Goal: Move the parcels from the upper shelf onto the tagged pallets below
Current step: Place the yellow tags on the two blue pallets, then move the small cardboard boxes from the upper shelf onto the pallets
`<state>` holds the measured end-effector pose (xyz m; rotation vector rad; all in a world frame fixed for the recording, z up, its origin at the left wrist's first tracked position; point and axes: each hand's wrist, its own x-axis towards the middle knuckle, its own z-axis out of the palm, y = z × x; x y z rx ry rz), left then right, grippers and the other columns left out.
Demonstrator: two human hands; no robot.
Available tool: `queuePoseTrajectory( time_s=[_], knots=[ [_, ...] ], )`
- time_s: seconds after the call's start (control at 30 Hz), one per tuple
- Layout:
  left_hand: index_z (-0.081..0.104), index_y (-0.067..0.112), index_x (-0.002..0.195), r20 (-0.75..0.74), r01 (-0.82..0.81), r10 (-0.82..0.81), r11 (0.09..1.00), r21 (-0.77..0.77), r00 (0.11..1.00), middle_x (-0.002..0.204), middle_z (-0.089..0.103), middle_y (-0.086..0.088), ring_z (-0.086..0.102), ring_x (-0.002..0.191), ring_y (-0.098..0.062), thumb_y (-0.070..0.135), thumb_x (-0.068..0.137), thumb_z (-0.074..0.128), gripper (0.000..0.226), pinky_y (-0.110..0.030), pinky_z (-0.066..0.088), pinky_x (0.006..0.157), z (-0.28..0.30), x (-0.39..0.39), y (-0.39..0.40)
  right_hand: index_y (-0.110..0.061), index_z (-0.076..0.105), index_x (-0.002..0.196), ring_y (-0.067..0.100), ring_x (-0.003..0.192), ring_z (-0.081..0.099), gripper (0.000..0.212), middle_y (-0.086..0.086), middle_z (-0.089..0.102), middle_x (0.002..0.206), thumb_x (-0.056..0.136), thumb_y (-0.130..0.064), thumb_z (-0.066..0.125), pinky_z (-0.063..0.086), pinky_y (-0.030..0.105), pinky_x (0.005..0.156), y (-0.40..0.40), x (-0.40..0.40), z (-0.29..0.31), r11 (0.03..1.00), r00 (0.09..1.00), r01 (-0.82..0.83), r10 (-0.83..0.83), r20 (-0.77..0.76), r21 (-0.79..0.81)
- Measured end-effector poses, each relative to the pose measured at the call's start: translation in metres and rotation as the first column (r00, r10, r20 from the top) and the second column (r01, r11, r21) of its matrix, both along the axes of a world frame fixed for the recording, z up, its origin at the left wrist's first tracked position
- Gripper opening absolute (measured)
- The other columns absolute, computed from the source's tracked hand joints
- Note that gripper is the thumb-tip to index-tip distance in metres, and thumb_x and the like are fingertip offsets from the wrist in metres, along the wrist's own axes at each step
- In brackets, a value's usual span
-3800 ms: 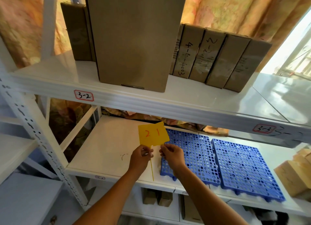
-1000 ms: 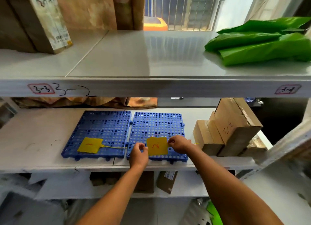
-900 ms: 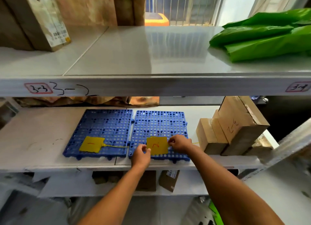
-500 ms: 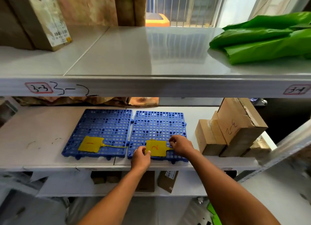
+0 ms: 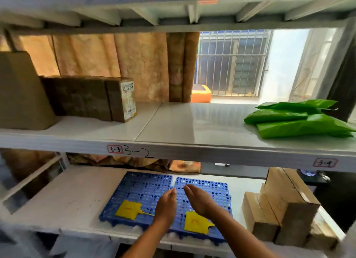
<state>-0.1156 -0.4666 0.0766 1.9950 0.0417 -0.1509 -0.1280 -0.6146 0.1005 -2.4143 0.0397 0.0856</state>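
Two blue perforated pallets lie side by side on the lower shelf, the left pallet (image 5: 140, 188) and the right pallet (image 5: 217, 192). Each carries a yellow tag: the left tag (image 5: 128, 209) and the right tag (image 5: 195, 222). Above the pallets my left hand (image 5: 166, 203) and my right hand (image 5: 198, 199) hover with straight fingers and hold nothing. On the upper shelf (image 5: 173, 142) stand brown cardboard parcels (image 5: 92, 97) at the left, beside a larger box (image 5: 21, 92), and green bag parcels (image 5: 300, 119) lie at the right.
Stacked cardboard boxes (image 5: 283, 205) stand on the lower shelf right of the pallets. Shelf labels (image 5: 115, 149) mark the upper shelf's front edge. A curtain and a barred window (image 5: 231, 65) are behind the rack. Another shelf's underside spans the top.
Both hands let go of the right yellow tag, which now lies on the right pallet, and rose above the pallets with fingers straight. The camera tilted up, showing more of the upper shelf.
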Motion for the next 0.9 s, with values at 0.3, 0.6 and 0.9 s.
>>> queuePoseTrajectory(
  time_s=[0.3, 0.6, 0.9],
  knots=[
    [0.076, 0.021, 0.109, 0.278, -0.182, 0.241, 0.958, -0.223, 0.930, 0.116, 0.075, -0.007, 0.067, 0.111, -0.027, 0.034, 0.108, 0.046, 0.033, -0.043, 0.049, 0.099, 0.103, 0.019, 0.142, -0.025, 0.064, 0.126, 0.036, 0.118, 0.064, 0.045, 0.010, 0.070, 0.127, 0.109, -0.045, 0.028, 0.052, 0.043, 0.094, 0.142, 0.012, 0.109, 0.965, 0.912, -0.187, 0.240, 0.334, -0.183],
    [0.069, 0.027, 0.075, 0.363, -0.200, 0.214, 0.977, -0.075, 0.907, 0.103, 0.075, -0.009, 0.067, 0.099, -0.030, 0.058, 0.104, 0.031, 0.057, -0.041, 0.049, 0.088, 0.168, 0.025, 0.309, -0.025, 0.068, 0.119, 0.029, 0.116, 0.064, 0.046, 0.006, 0.071, 0.127, 0.106, -0.051, 0.032, 0.048, 0.037, 0.095, 0.300, 0.024, 0.154, 0.952, 0.885, -0.238, 0.293, 0.361, -0.190],
    [0.073, 0.030, 0.100, 0.523, -0.064, 0.089, 0.996, -0.065, 0.848, 0.089, 0.064, 0.016, 0.054, 0.081, 0.005, 0.072, 0.096, 0.017, 0.070, -0.026, 0.040, 0.072, 0.248, 0.050, 0.375, -0.022, 0.073, 0.108, 0.028, 0.098, 0.067, 0.056, 0.007, 0.076, 0.111, 0.106, -0.054, 0.028, 0.052, 0.042, 0.084, 0.391, 0.047, 0.231, 0.981, 0.821, -0.162, 0.195, 0.536, -0.109]
  ],
)
